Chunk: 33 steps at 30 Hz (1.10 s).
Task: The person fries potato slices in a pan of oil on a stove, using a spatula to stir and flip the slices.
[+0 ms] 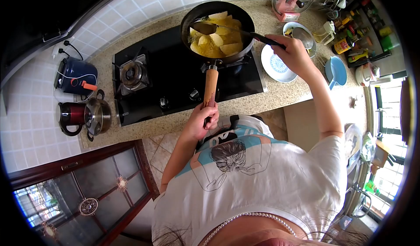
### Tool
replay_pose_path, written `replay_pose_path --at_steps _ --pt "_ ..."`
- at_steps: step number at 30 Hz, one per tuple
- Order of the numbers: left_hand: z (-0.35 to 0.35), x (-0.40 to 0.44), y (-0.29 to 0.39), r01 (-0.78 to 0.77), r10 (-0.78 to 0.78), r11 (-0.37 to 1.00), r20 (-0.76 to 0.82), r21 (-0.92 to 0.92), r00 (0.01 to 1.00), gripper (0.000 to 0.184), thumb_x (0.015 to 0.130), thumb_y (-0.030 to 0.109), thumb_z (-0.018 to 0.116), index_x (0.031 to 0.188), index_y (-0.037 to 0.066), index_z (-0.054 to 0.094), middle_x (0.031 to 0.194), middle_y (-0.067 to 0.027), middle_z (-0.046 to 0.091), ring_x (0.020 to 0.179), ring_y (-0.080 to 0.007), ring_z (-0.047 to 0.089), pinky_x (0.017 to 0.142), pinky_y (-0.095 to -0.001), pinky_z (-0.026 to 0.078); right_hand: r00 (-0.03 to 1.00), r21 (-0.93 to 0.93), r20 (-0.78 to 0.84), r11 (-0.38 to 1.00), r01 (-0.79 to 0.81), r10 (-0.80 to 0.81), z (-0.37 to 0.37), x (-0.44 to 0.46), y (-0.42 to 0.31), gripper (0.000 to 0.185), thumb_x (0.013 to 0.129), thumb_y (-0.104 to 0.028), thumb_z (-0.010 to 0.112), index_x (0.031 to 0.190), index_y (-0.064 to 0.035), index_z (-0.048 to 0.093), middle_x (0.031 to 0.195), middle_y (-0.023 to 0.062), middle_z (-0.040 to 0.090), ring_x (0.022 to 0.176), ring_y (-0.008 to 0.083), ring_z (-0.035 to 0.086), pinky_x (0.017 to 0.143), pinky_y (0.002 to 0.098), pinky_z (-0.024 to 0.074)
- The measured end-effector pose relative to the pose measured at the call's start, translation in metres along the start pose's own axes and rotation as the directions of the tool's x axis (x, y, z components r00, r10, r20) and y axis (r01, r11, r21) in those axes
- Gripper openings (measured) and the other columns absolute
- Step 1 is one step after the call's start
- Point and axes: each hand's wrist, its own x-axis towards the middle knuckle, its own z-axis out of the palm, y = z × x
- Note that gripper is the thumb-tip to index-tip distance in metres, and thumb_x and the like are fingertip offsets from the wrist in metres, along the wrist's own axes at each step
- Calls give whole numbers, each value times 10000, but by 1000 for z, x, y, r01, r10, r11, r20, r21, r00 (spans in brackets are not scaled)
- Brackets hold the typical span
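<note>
A dark wok (247,25) rests on the right burner of the black gas stove. In it lie pale slices (231,49) in a yellow, egg-like mixture. My left hand (207,120) is wrapped round the end of the wok's wooden handle (211,82). My right hand (292,51) grips the black handle of a spatula (258,37) above the stove's right edge. The spatula's blade (204,28) is over the left part of the food, touching or just above it. Just below my right hand stands a white plate with a blue pattern (277,65).
An unused burner (131,73) is at the left of the stove. Left of it stand a lidded pot (98,116), a kettle (71,116) and a blue appliance (77,75). On the right are a bowl with a strainer (302,36), a blue ladle-like container (336,70) and bottles (342,45).
</note>
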Motion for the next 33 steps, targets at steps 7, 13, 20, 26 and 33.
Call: replay_pose_path --at_steps 7,13,20,26,33 --pt "1 0 0 -10 10 1000 9 2 1000 102 856 162 543 877 99 466 593 1 426 422 -56 312 406 -208 231 997 4 -61 999 -37 37 -1 7 -2 350 840 -38 607 1189 -63 622 739 124 635 641 190 612 591 311 461" --pt "-2 1 -1 -14 14 1000 30 8 999 101 859 153 541 862 90 463 593 -3 429 423 -54 312 408 -211 234 944 -410 -205 898 159 -260 29 34 22 368 860 -68 565 1225 -112 581 810 147 598 673 337 610 606 416 491" --pt "1 -1 1 -14 14 1000 13 -1 1000 104 851 149 542 846 90 456 595 -5 429 424 -59 308 408 -213 234 972 -536 -108 836 120 -209 40 34 31 391 884 -79 520 1270 -149 531 837 154 609 708 353 635 634 435 535" --pt "-2 -1 -1 -13 13 1000 22 -12 1000 105 848 147 544 843 94 453 594 -6 425 425 -58 303 406 -211 231 998 -285 -49 958 20 -35 10 21 12 297 868 -90 540 1160 -85 594 842 235 635 780 412 623 666 486 485" --pt "-1 -1 1 -11 11 1000 35 -8 999 103 856 148 540 842 99 451 595 0 426 423 -54 311 408 -207 237 1000 -311 8 950 13 -11 -25 11 4 281 872 -111 564 1129 -7 613 904 243 635 850 397 610 750 442 472"
